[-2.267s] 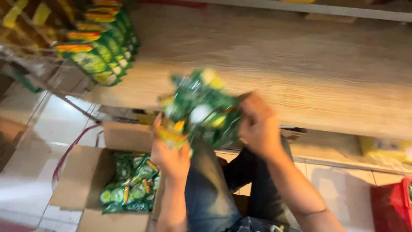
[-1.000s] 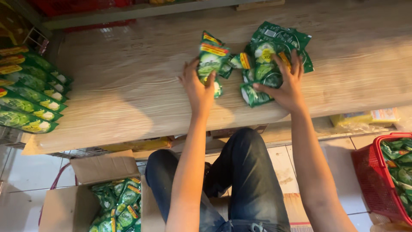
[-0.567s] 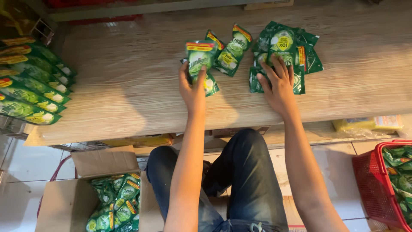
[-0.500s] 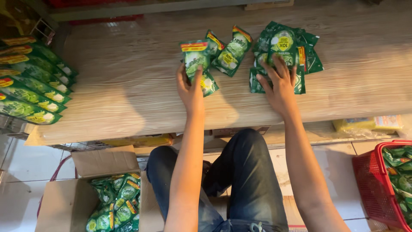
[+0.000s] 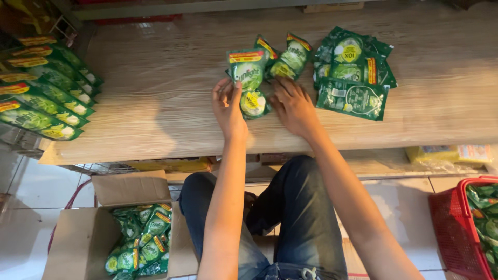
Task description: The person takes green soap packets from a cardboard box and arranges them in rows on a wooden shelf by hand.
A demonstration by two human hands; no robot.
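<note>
On a wooden shelf (image 5: pixel 155 98) lie several green refill pouches. A small group of pouches (image 5: pixel 259 72) sits in the middle, and my left hand (image 5: pixel 228 106) touches the left one with its fingertips. My right hand (image 5: pixel 293 106) rests flat just below the group's right side, fingers spread. A second pile of green pouches (image 5: pixel 353 67) lies to the right, apart from both hands. Neither hand grips anything.
A row of green pouches (image 5: pixel 41 88) fills the shelf's left end. Below, an open cardboard box (image 5: pixel 98 238) holds more pouches beside my knees. A red basket (image 5: pixel 472 228) with pouches stands on the tiled floor at right.
My right hand left the right pile and moved left to the middle pouches. My left hand slid slightly down; the piles now lie separated.
</note>
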